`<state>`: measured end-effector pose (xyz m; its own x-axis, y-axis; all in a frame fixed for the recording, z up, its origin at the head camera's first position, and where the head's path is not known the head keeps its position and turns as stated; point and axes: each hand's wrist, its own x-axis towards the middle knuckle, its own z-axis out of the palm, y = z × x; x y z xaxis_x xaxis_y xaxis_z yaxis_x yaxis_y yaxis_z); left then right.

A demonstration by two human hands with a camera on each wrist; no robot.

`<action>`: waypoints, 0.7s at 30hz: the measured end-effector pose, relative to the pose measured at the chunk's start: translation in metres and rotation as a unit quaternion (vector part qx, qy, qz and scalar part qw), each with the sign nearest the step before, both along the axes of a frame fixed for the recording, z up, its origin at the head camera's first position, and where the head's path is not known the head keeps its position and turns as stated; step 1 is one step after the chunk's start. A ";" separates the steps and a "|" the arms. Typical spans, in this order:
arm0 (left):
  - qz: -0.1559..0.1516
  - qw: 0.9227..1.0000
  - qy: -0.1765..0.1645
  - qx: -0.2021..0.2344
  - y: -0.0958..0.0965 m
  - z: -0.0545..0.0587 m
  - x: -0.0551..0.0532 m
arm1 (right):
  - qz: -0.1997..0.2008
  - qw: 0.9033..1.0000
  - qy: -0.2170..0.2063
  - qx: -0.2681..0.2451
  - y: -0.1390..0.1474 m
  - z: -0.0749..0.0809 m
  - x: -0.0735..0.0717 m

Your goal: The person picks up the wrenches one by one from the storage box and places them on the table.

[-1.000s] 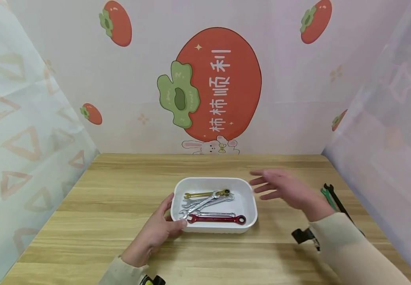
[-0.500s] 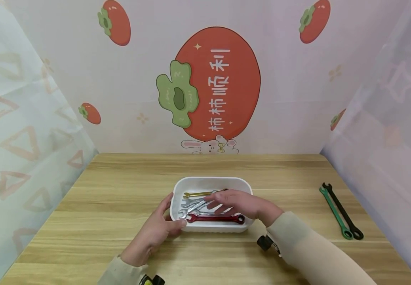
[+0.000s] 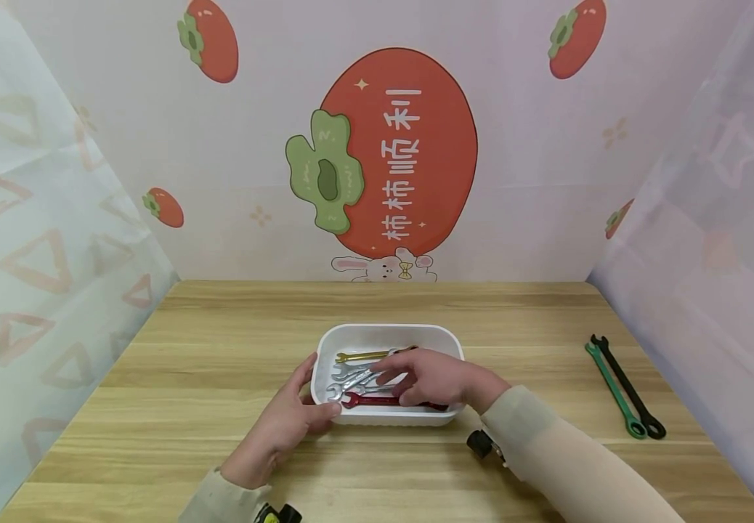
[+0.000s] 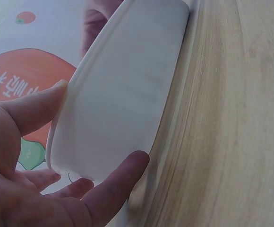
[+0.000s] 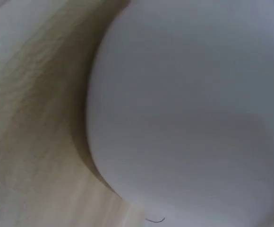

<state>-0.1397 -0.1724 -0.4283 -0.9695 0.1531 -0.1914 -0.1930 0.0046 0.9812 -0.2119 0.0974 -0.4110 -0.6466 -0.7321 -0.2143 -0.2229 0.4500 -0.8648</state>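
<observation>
Wrenches (image 3: pixel 354 380) lie inside the white tray (image 3: pixel 396 417), whose left end your left hand (image 3: pixel 290 415) grips between thumb and fingers. Your right hand (image 3: pixel 439 378) reaches over them from the tray's right end; whether it pinches one cannot be told. Right of the tray lie a green wrench (image 3: pixel 614 388) and a black wrench (image 3: pixel 628 388).

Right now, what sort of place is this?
Likely a staged tabletop booth: wooden table, fruit-print backdrop behind it, and patterned sheets at both sides.
</observation>
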 end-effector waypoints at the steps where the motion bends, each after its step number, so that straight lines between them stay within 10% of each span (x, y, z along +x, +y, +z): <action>1: 0.000 1.000 0.000 0.000 0.000 0.000 0.000 | 0.001 1.000 0.010 0.012 -0.001 -0.001 0.000; 21: 0.000 1.000 -0.003 0.001 0.000 0.000 0.000 | 0.038 0.971 0.187 0.145 -0.010 -0.009 -0.002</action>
